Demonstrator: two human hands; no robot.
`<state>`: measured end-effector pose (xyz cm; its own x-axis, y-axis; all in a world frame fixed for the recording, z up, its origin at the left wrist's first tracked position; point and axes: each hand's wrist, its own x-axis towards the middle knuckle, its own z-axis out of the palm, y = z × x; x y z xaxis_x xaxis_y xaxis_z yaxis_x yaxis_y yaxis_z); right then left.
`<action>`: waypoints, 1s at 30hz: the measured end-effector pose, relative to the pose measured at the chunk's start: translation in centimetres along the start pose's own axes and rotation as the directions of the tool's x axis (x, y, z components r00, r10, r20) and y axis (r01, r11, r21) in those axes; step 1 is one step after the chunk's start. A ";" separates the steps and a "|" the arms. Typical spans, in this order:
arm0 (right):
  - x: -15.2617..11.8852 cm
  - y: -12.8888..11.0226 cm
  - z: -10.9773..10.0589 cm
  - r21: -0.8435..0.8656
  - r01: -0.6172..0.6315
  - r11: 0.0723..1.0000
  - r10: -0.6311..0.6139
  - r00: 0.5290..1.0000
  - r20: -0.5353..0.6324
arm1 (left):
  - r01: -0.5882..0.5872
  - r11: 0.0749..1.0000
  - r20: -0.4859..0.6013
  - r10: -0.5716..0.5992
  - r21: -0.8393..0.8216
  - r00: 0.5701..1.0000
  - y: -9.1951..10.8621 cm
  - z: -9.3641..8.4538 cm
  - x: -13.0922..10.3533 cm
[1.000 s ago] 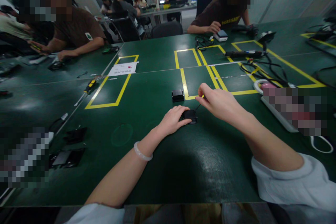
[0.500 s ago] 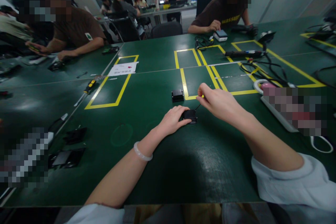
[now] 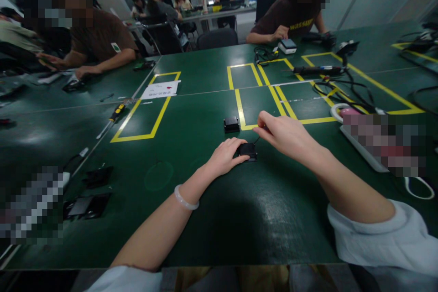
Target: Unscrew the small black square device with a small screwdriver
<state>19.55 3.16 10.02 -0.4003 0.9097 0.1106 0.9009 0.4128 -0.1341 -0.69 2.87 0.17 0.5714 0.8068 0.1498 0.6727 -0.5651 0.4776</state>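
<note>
My left hand point(image 3: 227, 157) lies on the green table point(image 3: 205, 228), its thumb and fingers gripping the left side of a small black part point(image 3: 247, 150). Pinched in my right hand point(image 3: 277, 130) is a thin dark tool point(image 3: 257, 139), whose tip meets the upper right corner of that part. Most of the tool's upper end is hidden by my fingers. A second black part point(image 3: 232, 124) sits just behind the held one, apart from both hands.
Yellow tape point(image 3: 241, 109) marks the table. A yellow-black screwdriver point(image 3: 118, 112) and a white paper point(image 3: 160, 90) lie left, black pieces point(image 3: 87, 206) nearer. Cables point(image 3: 359, 89) and a tray point(image 3: 366, 150) are right. Two people sit opposite.
The fingers of my right hand have shifted slightly around the thin tool. My left hand and both black parts look unmoved.
</note>
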 end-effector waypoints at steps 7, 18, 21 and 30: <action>-0.2 0.3 -0.1 0.029 0.007 1.000 -0.007 1.000 0.015 | 0.003 1.000 0.003 -0.003 -0.006 1.000 0.1 0.0 0.0; -0.2 -0.1 -0.1 -0.038 -0.011 0.999 0.012 1.000 0.013 | -0.003 1.000 0.003 0.003 -0.007 1.000 0.0 0.0 0.0; -0.3 0.0 -0.1 -0.010 -0.001 1.000 0.001 1.000 0.004 | 0.000 1.000 0.008 0.000 -0.003 1.000 0.0 0.0 0.0; -0.1 -0.1 -0.2 -0.031 -0.034 0.999 0.035 0.999 0.024 | -0.001 1.000 0.004 0.001 -0.002 1.000 0.0 0.0 0.0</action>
<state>19.58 3.01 10.21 -0.3724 0.9244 0.0822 0.9189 0.3797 -0.1071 -0.71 2.88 0.12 0.5745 0.8052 0.1467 0.6707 -0.5659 0.4794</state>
